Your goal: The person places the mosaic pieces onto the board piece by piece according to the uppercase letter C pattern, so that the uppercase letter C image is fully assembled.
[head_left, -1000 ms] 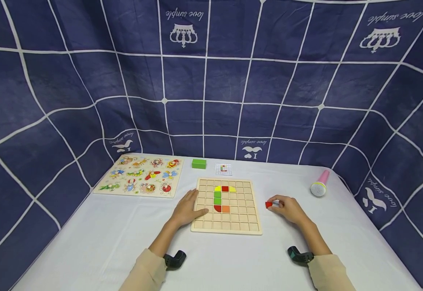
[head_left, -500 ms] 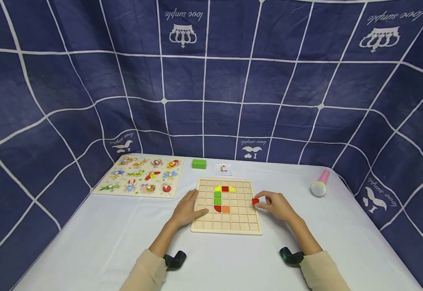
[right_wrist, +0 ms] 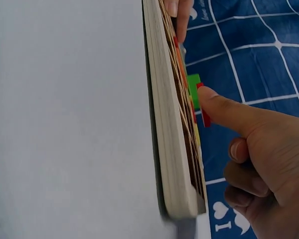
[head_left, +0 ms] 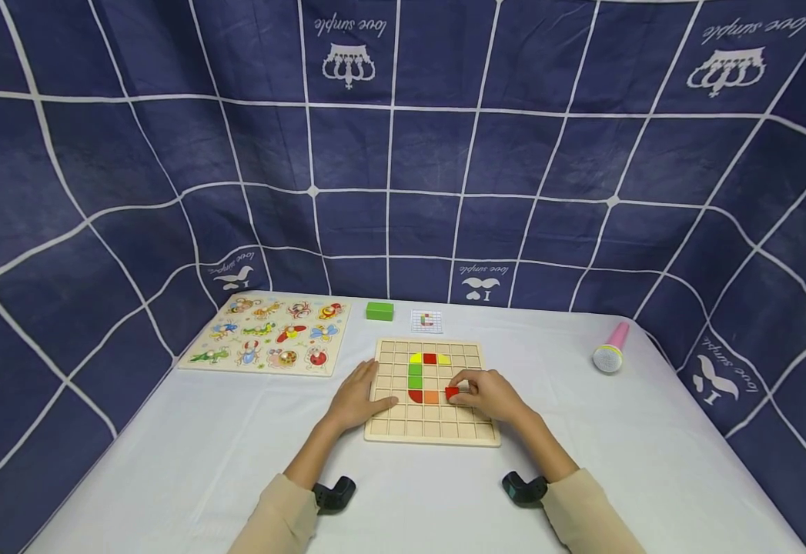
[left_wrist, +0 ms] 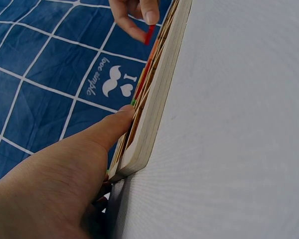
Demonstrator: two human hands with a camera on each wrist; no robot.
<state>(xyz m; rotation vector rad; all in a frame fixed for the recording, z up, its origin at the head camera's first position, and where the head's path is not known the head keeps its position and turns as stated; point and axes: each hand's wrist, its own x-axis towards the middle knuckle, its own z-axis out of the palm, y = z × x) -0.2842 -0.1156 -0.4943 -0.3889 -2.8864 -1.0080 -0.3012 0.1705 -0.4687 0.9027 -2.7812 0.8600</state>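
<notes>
A wooden grid board (head_left: pixel 389 428) lies flat on the white table. In its cells sit a red square tile (head_left: pixel 430 358), yellow rounded tiles (head_left: pixel 444 358), green tiles (head_left: pixel 415 375), a dark red rounded tile (head_left: pixel 415 396) and an orange tile (head_left: pixel 431 398). My left hand (head_left: pixel 352 400) rests at the board's left edge, fingers extended along the side and thumb on top. Between thumb and index finger, my right hand (head_left: pixel 494 395) pinches a small red block (head_left: pixel 452 392) above the board, right of the orange tile. In the right wrist view, the red block (right_wrist: pixel 206 115) appears raised off the board.
Behind the board are a green block (head_left: pixel 379 312) and a small printed pattern card (head_left: pixel 426 322). An insect peg puzzle (head_left: pixel 271 335) lies back left. A pink toy microphone (head_left: pixel 610 350) is at the right. A blue checked curtain (head_left: pixel 444 154) surrounds the table (head_left: pixel 416 500).
My right hand has carried the red block left, from the table beside the board to over the grid, near the orange tile. The left hand has stayed in place.
</notes>
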